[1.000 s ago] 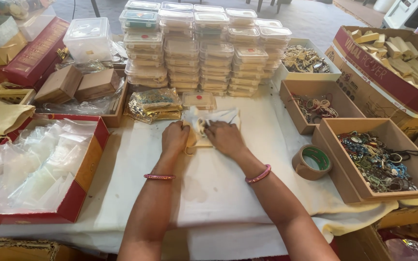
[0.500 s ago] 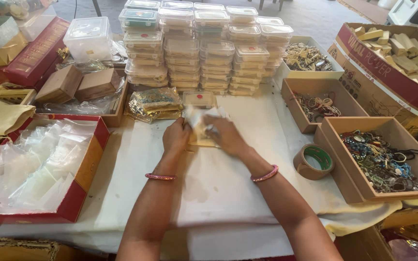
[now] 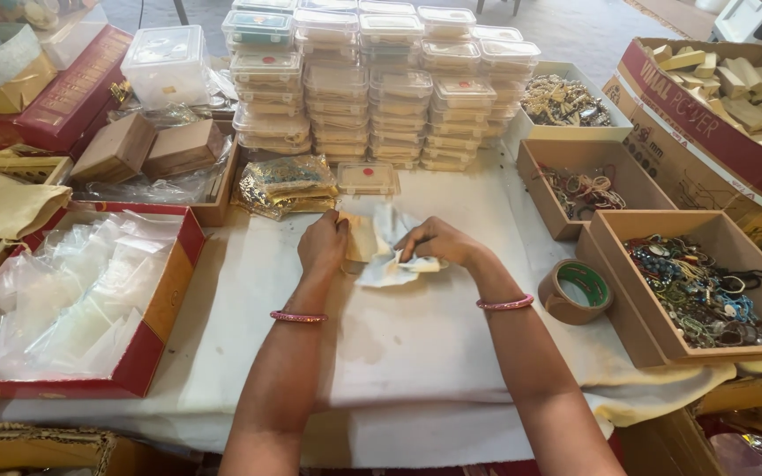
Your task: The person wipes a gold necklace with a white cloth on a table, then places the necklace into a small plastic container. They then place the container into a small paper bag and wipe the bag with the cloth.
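Below the box stacks [image 3: 381,84], left hand [image 3: 324,242] pins a tan card [image 3: 362,236] on the bench [image 3: 399,335]; right hand [image 3: 438,242], now drawn rightward, fingers pinching the white cloth [image 3: 392,256], pulling it off the card.

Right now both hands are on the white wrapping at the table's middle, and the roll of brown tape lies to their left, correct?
Not quite. In the head view the roll of brown tape lies right of the hands, beside the box of beaded jewellery. Both the left hand and right hand are on the white wrapping.
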